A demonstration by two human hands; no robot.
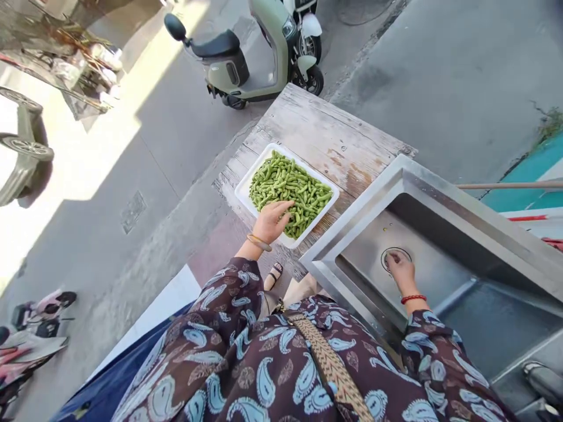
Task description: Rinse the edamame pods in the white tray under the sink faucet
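Note:
A white tray (243, 189) heaped with green bean pods (288, 184) rests on a weathered wooden table. Over the tray's near edge is my left hand (271, 221), its fingers stretched over the pods and the thumb apart; no pod shows in its grasp. My right hand (399, 266) reaches down into a stainless steel sink (360, 234), at the round drain (387, 253). Its fingers are bent together at the drain, and whatever they hold is too small or hidden to make out. Small yellowish bits lie in the basin just beyond the drain.
The wooden table (316, 126) meets the sink's left rim. A green scooter (259, 82) stands behind the table. A faucet (545, 378) is at the lower right, and a pole (510, 186) extends beyond the sink's right side.

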